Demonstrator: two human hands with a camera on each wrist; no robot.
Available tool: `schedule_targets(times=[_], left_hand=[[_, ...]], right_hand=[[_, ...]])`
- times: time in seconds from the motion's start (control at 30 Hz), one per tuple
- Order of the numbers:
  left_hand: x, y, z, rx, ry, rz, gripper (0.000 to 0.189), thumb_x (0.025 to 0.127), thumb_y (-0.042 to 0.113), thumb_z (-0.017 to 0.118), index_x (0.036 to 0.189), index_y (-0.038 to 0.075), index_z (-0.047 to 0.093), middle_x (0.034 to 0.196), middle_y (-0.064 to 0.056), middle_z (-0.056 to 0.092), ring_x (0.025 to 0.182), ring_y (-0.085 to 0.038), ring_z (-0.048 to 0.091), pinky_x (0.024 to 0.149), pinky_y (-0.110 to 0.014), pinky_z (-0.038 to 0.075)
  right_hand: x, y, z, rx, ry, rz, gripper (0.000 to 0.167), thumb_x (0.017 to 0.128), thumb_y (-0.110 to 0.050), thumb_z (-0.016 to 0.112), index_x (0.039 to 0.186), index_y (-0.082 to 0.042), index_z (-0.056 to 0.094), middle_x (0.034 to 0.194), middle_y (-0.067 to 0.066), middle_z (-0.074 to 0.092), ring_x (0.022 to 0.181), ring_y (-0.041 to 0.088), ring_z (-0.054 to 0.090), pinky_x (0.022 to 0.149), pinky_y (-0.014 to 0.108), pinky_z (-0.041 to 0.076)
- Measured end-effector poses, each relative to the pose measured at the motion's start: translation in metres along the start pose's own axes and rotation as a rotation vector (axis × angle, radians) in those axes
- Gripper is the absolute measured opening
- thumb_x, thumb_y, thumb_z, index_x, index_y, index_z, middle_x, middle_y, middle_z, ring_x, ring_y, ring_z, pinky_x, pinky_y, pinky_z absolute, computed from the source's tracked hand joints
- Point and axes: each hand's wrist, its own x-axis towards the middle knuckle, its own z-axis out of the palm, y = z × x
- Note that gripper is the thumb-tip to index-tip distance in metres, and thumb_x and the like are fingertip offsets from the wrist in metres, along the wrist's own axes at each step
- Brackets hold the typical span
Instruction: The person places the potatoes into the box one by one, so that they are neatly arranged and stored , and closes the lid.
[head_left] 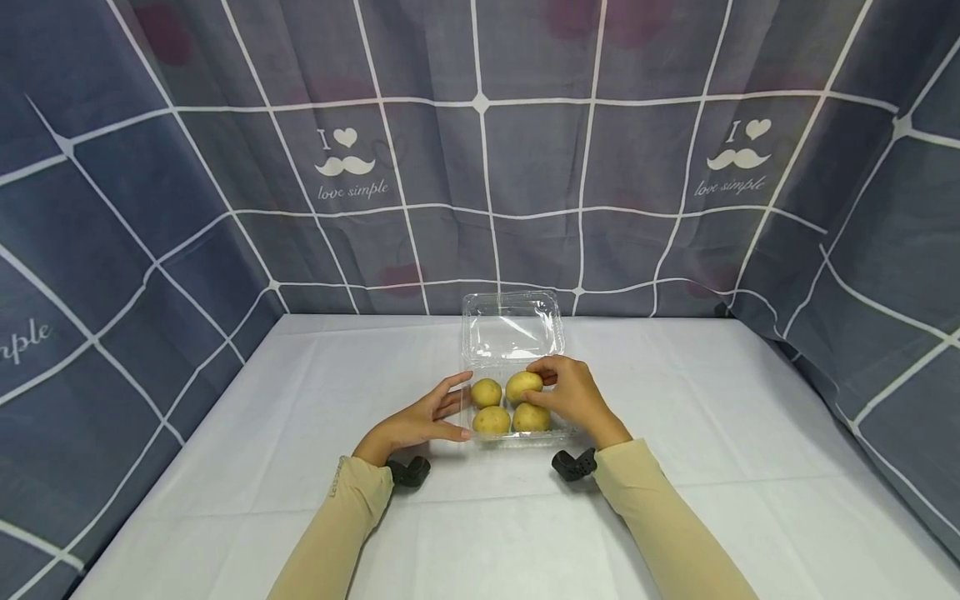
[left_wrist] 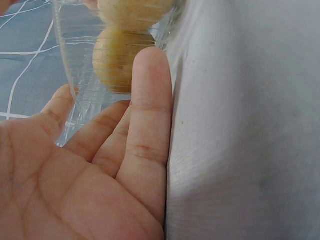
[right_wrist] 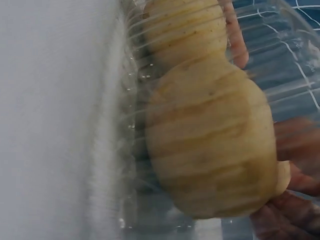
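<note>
A clear plastic clamshell box (head_left: 558,434) holds several yellow potatoes, its lid (head_left: 514,329) raised at the back. My right hand (head_left: 576,398) reaches over the right side and pinches the back-right potato (head_left: 522,386) between thumb and fingers. In front of it lies another potato (head_left: 531,418); through the ribbed wall in the right wrist view a large potato (right_wrist: 210,140) looks blurred. My left hand (head_left: 418,421) is at the box's left wall, fingers extended, near the back-left potato (head_left: 486,392) and front-left potato (head_left: 491,421). The left wrist view shows its straight fingers (left_wrist: 148,115) beside the wall.
The box stands on a white cloth-covered table (head_left: 315,400). A grey-blue checked curtain (head_left: 442,167) rises behind the table and along both sides. Black devices are strapped at the left wrist (head_left: 410,472) and right wrist (head_left: 574,465).
</note>
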Motion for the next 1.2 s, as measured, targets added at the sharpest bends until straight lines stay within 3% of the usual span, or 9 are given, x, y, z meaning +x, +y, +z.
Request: schedule_targets(times=[0.3, 0.77, 1.2], left_hand=[[0.0007, -0.0008, -0.0007, -0.005, -0.005, 0.007, 0.104, 0.098, 0.008, 0.080, 0.174, 0.011, 0.009, 0.174, -0.032, 0.019, 0.162, -0.048, 0.021, 0.127, -0.064, 0.025], [0.0004, 0.0005, -0.0011, -0.003, -0.003, 0.003, 0.105, 0.098, 0.009, 0.080, 0.174, 0.011, 0.008, 0.174, -0.032, 0.019, 0.162, -0.048, 0.021, 0.127, -0.064, 0.026], [0.0002, 0.0012, -0.0002, -0.004, -0.002, -0.001, 0.105, 0.097, 0.007, 0.080, 0.174, 0.011, 0.008, 0.174, -0.033, 0.019, 0.162, -0.049, 0.022, 0.126, -0.064, 0.026]], right_hand=[[0.0053, 0.0011, 0.0007, -0.054, -0.019, 0.018, 0.034, 0.085, -0.013, 0.093, 0.112, 0.003, 0.080, 0.107, 0.014, 0.078, 0.094, 0.028, 0.077, 0.087, 0.042, 0.063], [0.0082, 0.0015, 0.0003, -0.160, -0.047, -0.053, 0.033, 0.087, -0.020, 0.092, 0.110, 0.002, 0.081, 0.099, 0.009, 0.079, 0.089, 0.023, 0.074, 0.085, 0.043, 0.061], [0.0063, 0.0031, -0.0040, -0.121, -0.094, -0.072, 0.026, 0.092, -0.012, 0.088, 0.111, 0.003, 0.079, 0.107, 0.014, 0.078, 0.097, 0.030, 0.076, 0.089, 0.043, 0.063]])
